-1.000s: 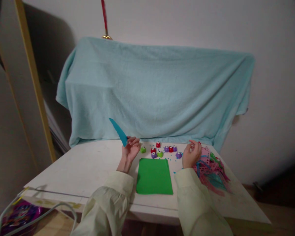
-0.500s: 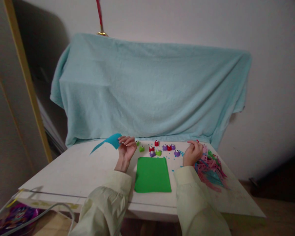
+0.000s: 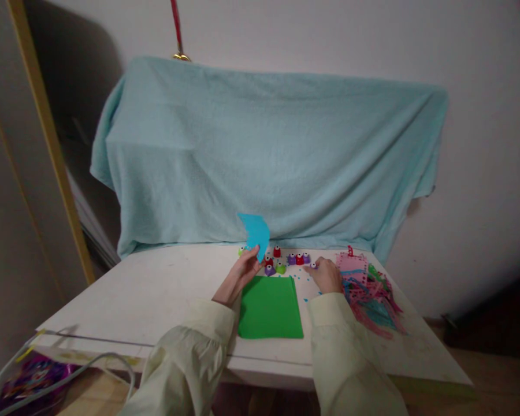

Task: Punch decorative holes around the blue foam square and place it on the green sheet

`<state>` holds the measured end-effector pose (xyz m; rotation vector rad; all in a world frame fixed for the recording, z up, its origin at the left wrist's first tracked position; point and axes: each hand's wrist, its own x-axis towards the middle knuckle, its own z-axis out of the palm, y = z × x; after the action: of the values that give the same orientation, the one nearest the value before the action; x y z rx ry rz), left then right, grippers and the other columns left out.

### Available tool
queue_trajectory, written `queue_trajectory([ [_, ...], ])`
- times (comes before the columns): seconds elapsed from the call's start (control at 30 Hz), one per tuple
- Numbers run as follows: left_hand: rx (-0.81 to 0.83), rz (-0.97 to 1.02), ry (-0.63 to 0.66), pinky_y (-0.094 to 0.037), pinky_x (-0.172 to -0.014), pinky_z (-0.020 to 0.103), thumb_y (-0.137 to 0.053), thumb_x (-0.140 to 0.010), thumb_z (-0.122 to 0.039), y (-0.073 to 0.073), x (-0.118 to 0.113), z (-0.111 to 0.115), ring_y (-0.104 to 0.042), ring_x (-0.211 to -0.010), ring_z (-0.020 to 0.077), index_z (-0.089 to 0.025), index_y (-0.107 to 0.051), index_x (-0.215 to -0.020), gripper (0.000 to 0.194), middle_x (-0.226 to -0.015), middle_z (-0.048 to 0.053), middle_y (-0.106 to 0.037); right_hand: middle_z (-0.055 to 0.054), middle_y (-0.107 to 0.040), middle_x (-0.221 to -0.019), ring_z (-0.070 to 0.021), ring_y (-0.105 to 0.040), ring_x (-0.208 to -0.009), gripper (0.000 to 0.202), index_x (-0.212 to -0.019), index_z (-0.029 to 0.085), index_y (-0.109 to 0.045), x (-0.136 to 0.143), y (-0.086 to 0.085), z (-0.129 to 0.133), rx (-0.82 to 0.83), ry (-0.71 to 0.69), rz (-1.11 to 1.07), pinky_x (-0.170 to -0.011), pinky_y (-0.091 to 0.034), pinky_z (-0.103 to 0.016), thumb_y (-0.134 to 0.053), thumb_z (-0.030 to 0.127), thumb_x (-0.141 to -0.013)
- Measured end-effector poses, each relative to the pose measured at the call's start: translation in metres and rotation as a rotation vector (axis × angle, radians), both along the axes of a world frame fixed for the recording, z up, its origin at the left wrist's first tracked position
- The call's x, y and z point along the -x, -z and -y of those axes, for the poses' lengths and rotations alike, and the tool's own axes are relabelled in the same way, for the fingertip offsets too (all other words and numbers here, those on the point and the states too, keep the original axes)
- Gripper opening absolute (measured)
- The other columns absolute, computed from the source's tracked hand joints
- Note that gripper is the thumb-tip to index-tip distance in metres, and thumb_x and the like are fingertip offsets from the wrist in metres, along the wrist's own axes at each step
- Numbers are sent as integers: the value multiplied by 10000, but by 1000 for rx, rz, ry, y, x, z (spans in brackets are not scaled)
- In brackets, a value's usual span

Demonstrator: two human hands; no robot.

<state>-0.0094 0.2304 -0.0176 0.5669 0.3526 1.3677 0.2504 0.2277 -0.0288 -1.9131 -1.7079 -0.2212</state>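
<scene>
My left hand (image 3: 244, 267) pinches a curved sheet of blue paper (image 3: 255, 230) by its lower edge, raised above the table's far half. My right hand (image 3: 326, 274) has its thumb and fingers closed around a small purple paper punch (image 3: 314, 266) with an eye-like top, low at the table. Several more such punches stand left of it, among them a red punch (image 3: 277, 252), a green punch (image 3: 281, 268) and another purple punch (image 3: 269, 270). In front of them lies a stack of green paper (image 3: 270, 307). Tiny blue paper bits are strewn around the punches.
Right of my right hand is a heap of pink, blue and green paper scraps (image 3: 372, 297) with punched holes. Behind the white table (image 3: 156, 294) hangs a light blue cloth (image 3: 260, 144). A pale cable (image 3: 91, 364) loops at the front left.
My left hand has swung the blue paper rightward, and it now stands upright over the punches. My right hand has moved left from the scraps and closed on a purple punch.
</scene>
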Motion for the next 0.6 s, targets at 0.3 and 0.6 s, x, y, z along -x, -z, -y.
queue_trajectory([
  [0.3,-25,-302,-239,-446,-488,229,-734,-736,-376,6,-7,-13,-531,-433,86,-119,-618,-760,283,-669,52,-677,-69,-681,-711,-213,-626,-630,284,-827,204,-580,12,-16,-10,-238,-122,-732,-551,-419,-292,-674,457,-740],
  [0.6,-192,-596,-437,-409,-533,214,-695,-787,-426,4,-17,4,-489,-461,101,-161,-574,-526,392,-479,2,-532,24,-633,-684,-105,-510,-514,393,-961,183,-649,58,-15,-5,99,-719,-1548,-467,-385,-229,-812,328,-634],
])
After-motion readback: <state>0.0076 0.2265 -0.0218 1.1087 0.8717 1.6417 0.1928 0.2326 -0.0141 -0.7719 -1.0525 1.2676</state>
